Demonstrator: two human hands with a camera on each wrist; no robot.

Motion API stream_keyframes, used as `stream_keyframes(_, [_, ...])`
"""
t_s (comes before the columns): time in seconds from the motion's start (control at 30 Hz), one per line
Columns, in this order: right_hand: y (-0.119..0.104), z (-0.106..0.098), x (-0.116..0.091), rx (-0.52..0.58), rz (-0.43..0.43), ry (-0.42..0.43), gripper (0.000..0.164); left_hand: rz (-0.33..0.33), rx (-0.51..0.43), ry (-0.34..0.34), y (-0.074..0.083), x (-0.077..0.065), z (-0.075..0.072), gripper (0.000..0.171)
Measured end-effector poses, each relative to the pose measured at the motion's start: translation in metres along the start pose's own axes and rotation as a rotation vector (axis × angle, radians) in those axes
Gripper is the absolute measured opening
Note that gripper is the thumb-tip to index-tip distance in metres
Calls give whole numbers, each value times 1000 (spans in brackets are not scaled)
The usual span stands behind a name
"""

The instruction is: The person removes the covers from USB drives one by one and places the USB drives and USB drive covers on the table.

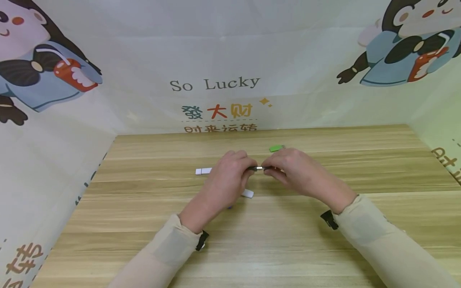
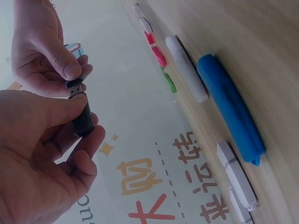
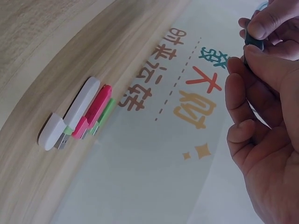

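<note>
Just above the table, my left hand (image 1: 227, 178) pinches the black body of a USB flash drive (image 2: 82, 120) between thumb and fingers. Its silver plug (image 1: 259, 168) shows bare between my two hands. Opposite it, my right hand (image 1: 300, 172) pinches a small black cap (image 2: 74, 83) by thumb and fingertips. Cap and plug are in line and very close; whether the plug's tip is inside the cap I cannot tell. In the right wrist view, fingers hide most of the dark drive (image 3: 254, 41).
A green USB drive (image 1: 276, 148) lies behind my right hand. White drives (image 1: 203, 171) lie around my left hand, along with a thick blue stick-shaped piece (image 2: 231, 109). In the right wrist view, a pink drive (image 3: 99, 103) lies beside an uncapped white drive (image 3: 82, 102) and its white cap (image 3: 51, 133).
</note>
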State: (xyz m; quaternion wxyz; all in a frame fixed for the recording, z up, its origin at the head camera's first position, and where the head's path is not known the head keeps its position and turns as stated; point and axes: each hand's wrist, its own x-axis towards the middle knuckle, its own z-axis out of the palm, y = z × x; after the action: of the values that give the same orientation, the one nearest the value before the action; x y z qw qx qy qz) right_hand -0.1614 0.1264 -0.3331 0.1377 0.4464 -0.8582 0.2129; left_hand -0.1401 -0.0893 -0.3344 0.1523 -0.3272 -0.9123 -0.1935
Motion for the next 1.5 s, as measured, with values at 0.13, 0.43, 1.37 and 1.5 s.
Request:
stream_keyframes(0.13, [0, -3, -1, -13, 36, -7, 10, -16, -13, 9, -2, 1, -1, 9])
stream_keyframes(0.43, [3, -7, -9, -12, 47, 22, 8, -80, -8, -20, -6, 6, -4, 9])
stream_keyframes(1.37, [9, -26, -39, -75, 63, 51, 11, -246, 78, -248, -28, 54, 11, 16])
stream_keyframes(1.5, [9, -26, -41, -82, 66, 48, 11, -231, 111, -262, -33, 61, 17, 16])
